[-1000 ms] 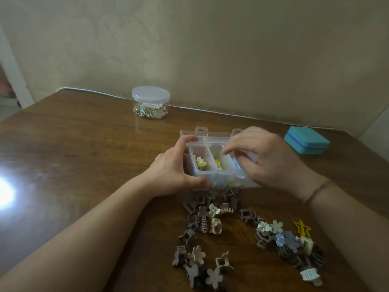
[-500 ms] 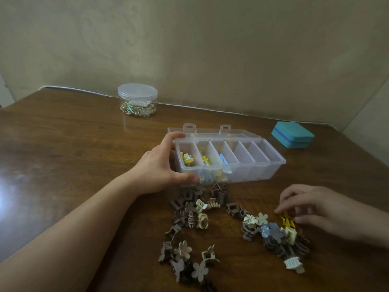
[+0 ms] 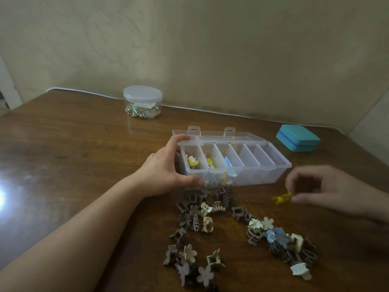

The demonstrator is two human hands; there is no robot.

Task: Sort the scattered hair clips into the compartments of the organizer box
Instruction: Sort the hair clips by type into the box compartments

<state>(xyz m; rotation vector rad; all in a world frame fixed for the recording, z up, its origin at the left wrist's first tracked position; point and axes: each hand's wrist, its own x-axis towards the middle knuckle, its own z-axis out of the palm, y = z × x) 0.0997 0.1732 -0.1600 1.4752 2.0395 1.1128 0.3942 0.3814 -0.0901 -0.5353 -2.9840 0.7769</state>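
Brown wooden surface (image 3: 63, 157): left hand (image 3: 166, 171) grips the box's (image 3: 271, 175) left end, near the middle. Clips (image 3: 195, 220) lie scattered toward the near edge. Right hand (image 3: 328, 190), blurred, pinches a yellow clip (image 3: 281, 198) just right of the box.

Left hand (image 3: 166, 171) curled, thumb forward; right hand (image 3: 328, 190) grip pinched, blurred.
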